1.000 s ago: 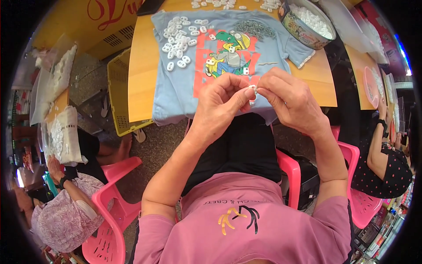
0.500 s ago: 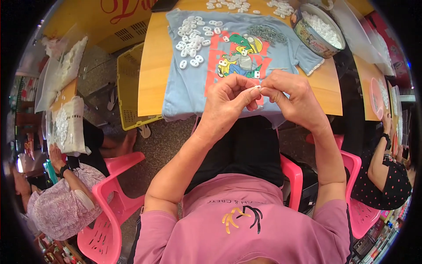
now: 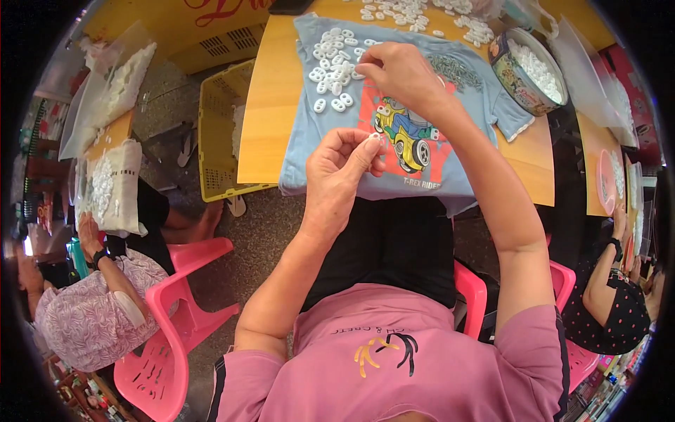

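My left hand is closed, its thumb and forefinger pinching a small white plastic piece with holes in it. Farther up, my right hand reaches over the right side of a pile of white oval two-holed plastic pieces. Its thumb and forefinger look slightly apart at the pile's edge; the other fingers are curled and partly hidden. Beneath both hands lies a light blue T-shirt with a cartoon dinosaur print. A heap of small dark metal parts rests on the cloth beyond my right wrist.
A round tin of white pieces stands at the table's right. More white pieces lie along the far edge. At left is a yellow crate. People work on either side, near pink chairs.
My right hand has left my left hand and moved up and leftward to the white pile. My left hand keeps its pinch on a white piece. The view has shifted slightly.
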Tool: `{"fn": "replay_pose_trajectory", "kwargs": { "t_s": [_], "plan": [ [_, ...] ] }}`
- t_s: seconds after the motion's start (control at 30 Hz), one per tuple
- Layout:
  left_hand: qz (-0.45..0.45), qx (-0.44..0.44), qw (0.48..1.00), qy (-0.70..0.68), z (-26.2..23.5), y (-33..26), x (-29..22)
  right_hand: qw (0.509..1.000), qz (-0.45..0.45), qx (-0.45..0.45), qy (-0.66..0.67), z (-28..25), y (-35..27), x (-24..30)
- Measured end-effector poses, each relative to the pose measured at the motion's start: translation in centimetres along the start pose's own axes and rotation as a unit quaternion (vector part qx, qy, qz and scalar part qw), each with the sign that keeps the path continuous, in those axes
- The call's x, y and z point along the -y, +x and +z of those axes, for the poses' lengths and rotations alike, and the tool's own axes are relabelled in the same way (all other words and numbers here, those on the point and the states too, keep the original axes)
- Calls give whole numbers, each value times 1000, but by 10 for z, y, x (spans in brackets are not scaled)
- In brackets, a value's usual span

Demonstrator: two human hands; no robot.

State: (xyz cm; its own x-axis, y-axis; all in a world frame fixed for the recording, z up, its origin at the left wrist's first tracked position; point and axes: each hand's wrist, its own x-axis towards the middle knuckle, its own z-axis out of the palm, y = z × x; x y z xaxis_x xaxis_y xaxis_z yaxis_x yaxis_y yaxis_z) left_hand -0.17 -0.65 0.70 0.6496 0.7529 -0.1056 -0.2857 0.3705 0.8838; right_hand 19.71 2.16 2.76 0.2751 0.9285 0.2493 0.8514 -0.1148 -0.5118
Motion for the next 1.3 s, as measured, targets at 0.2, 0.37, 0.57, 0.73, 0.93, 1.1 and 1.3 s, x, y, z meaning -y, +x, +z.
{"fn": "replay_pose_trajectory", "kwargs": {
  "t_s": [0.2, 0.37, 0.57, 0.73, 0.93, 1.1, 1.3],
  "plan": [
    [7, -5, 1000, -6, -5, 1, 0, 996, -71, -19, -55, 9, 0, -4],
    [4, -5, 1000, -23, -1, -2, -4, 984, 7, 18, 178, 4, -14, -4],
    [29, 6, 999, -39, 6, 1, -14, 818, 199, 28, 539, -31, -57, 15],
    [38, 52, 994, -86, 27, 9, -15, 739, 190, 36, 646, -48, -89, 13],
    [33, 55, 993, -97, 50, 7, -13, 724, 184, -14, 665, -61, -112, 21],
    [38, 68, 993, -91, 56, 4, -9, 738, 162, -58, 653, -60, -121, 26],
    [52, 61, 993, -81, 56, 2, -8, 773, 132, -92, 614, -55, -126, 29]
  ]
}}
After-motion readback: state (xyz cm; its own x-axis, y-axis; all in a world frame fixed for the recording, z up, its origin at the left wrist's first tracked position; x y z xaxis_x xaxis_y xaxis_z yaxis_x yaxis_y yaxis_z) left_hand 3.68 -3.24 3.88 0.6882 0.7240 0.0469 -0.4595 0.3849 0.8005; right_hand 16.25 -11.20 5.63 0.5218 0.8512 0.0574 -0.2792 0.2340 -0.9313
